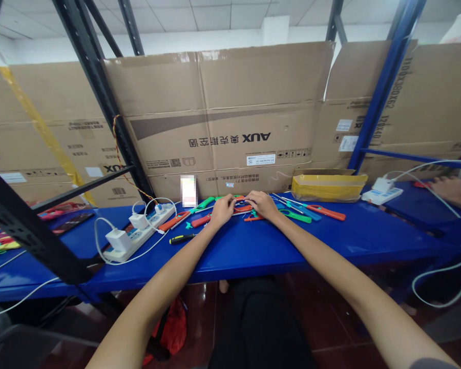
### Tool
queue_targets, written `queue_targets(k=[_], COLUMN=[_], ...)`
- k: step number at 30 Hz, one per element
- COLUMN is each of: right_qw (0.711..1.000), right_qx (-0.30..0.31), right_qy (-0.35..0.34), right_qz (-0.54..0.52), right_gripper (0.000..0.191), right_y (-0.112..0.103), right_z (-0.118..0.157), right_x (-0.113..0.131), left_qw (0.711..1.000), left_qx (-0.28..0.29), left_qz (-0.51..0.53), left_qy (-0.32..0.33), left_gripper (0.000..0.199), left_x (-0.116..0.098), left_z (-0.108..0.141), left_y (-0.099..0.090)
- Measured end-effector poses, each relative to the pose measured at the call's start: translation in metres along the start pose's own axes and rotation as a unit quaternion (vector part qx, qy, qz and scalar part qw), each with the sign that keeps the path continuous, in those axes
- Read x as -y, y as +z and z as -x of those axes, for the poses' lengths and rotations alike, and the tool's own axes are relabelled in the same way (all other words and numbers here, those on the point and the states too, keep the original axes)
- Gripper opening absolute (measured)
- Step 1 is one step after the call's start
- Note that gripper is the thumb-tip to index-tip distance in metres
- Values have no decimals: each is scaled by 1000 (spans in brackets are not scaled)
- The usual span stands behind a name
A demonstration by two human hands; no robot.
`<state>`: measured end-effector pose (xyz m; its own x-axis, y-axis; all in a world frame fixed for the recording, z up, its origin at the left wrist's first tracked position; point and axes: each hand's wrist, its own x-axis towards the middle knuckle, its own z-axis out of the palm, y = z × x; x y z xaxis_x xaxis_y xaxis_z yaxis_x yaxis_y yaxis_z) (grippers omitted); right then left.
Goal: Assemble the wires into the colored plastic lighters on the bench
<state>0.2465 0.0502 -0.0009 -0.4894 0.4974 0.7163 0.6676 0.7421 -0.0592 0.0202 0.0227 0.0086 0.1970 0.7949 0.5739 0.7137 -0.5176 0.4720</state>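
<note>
My left hand and my right hand rest close together on the blue table, fingers curled around a red plastic-handled tool with thin metal parts. Their fingers hide much of it. Several long tools with orange, green and teal handles and metal shafts lie on both sides of my hands. A black-and-yellow screwdriver lies just left of my left hand.
A white power strip with chargers and cables stands at left, and a yellow-taped package at the back. Flattened AUX cardboard lines the rack behind. A co-worker's hand rests on a table at far right.
</note>
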Motion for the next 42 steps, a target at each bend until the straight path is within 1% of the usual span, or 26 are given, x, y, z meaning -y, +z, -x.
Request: queue_targets(k=[5,11,14,19,23,30,34,42], right_qw=[1000,1000,999,998,997,996,996,996], right_qx=[-12,-20,-1,46,66,78,74,60], right_qy=[-1,19,34,34,35,44,49,55], right_qz=[-18,-7,1,9,13,22,29,28], right_gripper=[18,17,15,29,34,29,28,24], right_y=[-1,-2,0,3,2,3,1,0], right_z=[-1,0,1,2,1,0,0,1], right_x=[0,-4,-5,-2,2,7,8,9], left_qw=[1000,999,999,999,999,1000,999,999], left_qx=[-7,-10,-8,-2,-4,-7,-5,22], left_qz=[15,35,41,49,47,23,14,22], left_qy=[-4,-10,-7,-8,-2,19,31,32], left_gripper=[15,13,11,12,7,5,6,7], left_x=[1,-1,-2,-5,-7,-6,-6,-8], left_z=[0,1,1,2,3,3,4,3], left_y=[0,-1,-1,-1,-2,-1,0,0])
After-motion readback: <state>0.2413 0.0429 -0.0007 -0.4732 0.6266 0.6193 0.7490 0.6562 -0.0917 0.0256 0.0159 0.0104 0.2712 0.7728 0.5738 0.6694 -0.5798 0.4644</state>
